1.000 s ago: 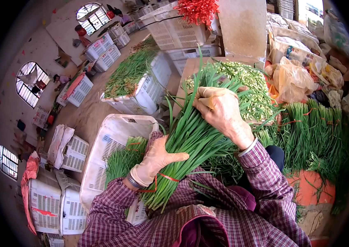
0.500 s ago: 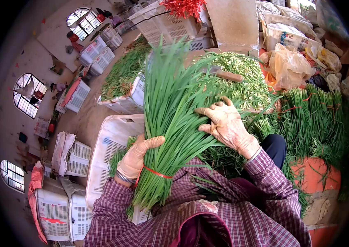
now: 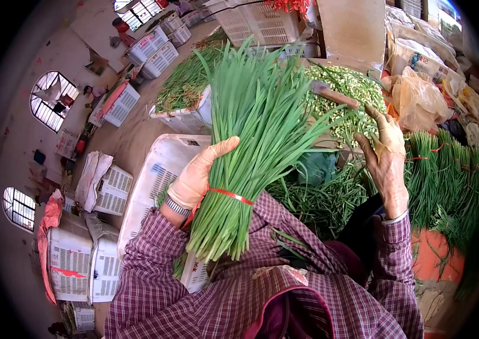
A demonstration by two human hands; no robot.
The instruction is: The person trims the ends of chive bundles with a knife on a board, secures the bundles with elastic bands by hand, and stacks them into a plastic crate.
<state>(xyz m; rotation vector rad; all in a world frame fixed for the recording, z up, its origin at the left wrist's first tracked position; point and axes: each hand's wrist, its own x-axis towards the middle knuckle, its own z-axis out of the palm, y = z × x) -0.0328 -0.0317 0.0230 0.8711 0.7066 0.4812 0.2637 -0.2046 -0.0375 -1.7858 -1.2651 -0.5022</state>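
A thick bunch of garlic chives [image 3: 256, 130] stands tilted in front of my body, leaf tips pointing away and stalk ends toward me. My left hand [image 3: 194, 178], in a pale glove, is closed round its left side, thumb lying along the leaves. Just below that thumb a red tie [image 3: 231, 196] circles the stalks. Apart from the bunch, on the right, is my gloved right hand [image 3: 389, 150], with thumb and fingers spread. Close to its fingertips a knife [image 3: 338, 97] with a wooden handle lies over a heap of cut pale stalk ends [image 3: 352, 82].
A white plastic crate [image 3: 152, 175] stands at my left. Tied chive bunches [image 3: 440, 169] are stacked at right, and loose chives [image 3: 321, 206] lie before my lap. Beyond are a crate of greens [image 3: 186, 121], crumpled plastic bags [image 3: 417, 99] and red ties [image 3: 291, 5].
My right hand has moved away from the leaves toward the right and its fingers have spread. The bunch, still in my left hand, sits slightly higher and further right in view.
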